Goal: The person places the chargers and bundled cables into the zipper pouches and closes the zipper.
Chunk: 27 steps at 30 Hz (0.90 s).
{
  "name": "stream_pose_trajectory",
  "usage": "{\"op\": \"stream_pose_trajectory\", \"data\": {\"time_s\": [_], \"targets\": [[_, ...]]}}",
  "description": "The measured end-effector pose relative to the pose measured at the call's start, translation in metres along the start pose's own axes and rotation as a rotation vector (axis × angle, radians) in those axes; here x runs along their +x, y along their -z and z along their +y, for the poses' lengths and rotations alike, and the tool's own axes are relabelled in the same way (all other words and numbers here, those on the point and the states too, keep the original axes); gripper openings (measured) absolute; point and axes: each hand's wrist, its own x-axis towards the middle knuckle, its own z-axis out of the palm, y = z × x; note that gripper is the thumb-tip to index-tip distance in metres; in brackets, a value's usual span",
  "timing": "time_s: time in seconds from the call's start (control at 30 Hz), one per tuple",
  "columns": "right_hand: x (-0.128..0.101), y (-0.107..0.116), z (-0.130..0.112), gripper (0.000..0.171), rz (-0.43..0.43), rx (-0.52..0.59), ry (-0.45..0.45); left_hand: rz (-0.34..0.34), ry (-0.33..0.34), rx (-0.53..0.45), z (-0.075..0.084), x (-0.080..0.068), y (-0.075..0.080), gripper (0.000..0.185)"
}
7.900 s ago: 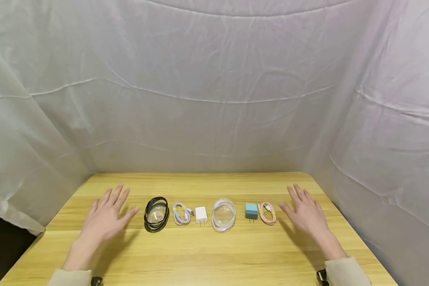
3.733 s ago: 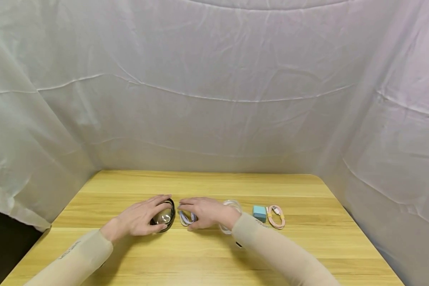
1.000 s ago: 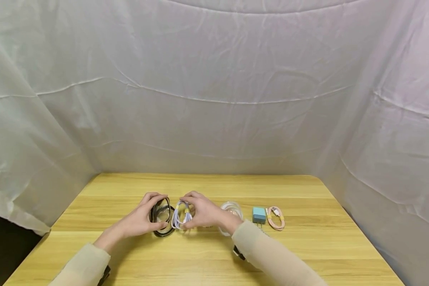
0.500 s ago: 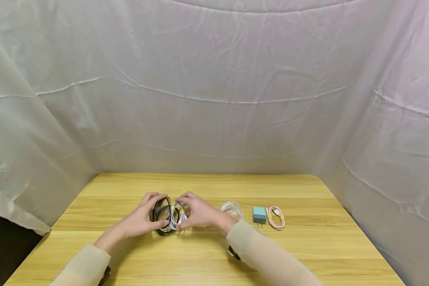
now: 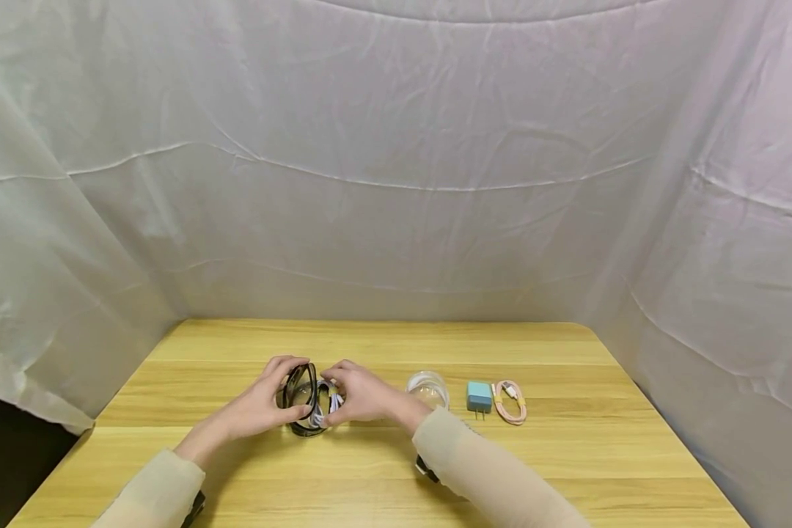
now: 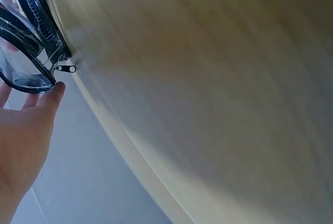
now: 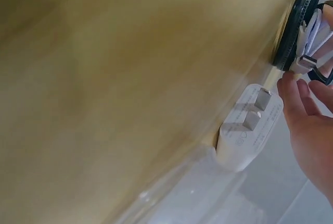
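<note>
A small clear zip pouch with black trim (image 5: 313, 385) sits left of the table's middle. My left hand (image 5: 254, 411) holds its lid tilted up, thumb at the near edge and fingers at the far edge. In the left wrist view its zipper pull (image 6: 66, 69) hangs close to my thumb. My right hand (image 5: 366, 396) pinches a coiled lilac charging cable (image 5: 334, 401) at the pouch's opening, partly behind the raised lid. The cable's USB plug (image 7: 308, 61) points outward in the right wrist view, where the fingertips reach the pouch's black rim.
A white charger (image 7: 250, 130) with two prongs stands near my right hand, hidden in the head view. Right of it lies a clear pouch with white trim (image 5: 429, 383), partly under my forearm. Beyond are a teal charger (image 5: 479, 396) and a coiled pink cable (image 5: 510, 403).
Both hands came in from the sides. The pouch's lid has been lifted by my left hand. My right hand picked up the lilac cable and moved it left into the pouch's opening.
</note>
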Motion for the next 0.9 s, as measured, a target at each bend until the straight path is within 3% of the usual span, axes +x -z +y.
{"op": "stream_pose_trajectory", "data": {"time_s": [0.47,0.63,0.9], "targets": [[0.003,-0.006,-0.007,0.095,0.025,-0.032,-0.068,0.006,-0.009,-0.008,-0.001,0.000,-0.002,0.083],[0.005,-0.007,-0.010,0.087,0.047,-0.034,-0.042,0.005,-0.007,-0.005,-0.002,0.000,-0.002,0.082],[0.008,-0.012,-0.007,0.070,0.031,0.069,-0.013,0.005,-0.003,0.004,-0.001,0.000,-0.002,0.082]]}}
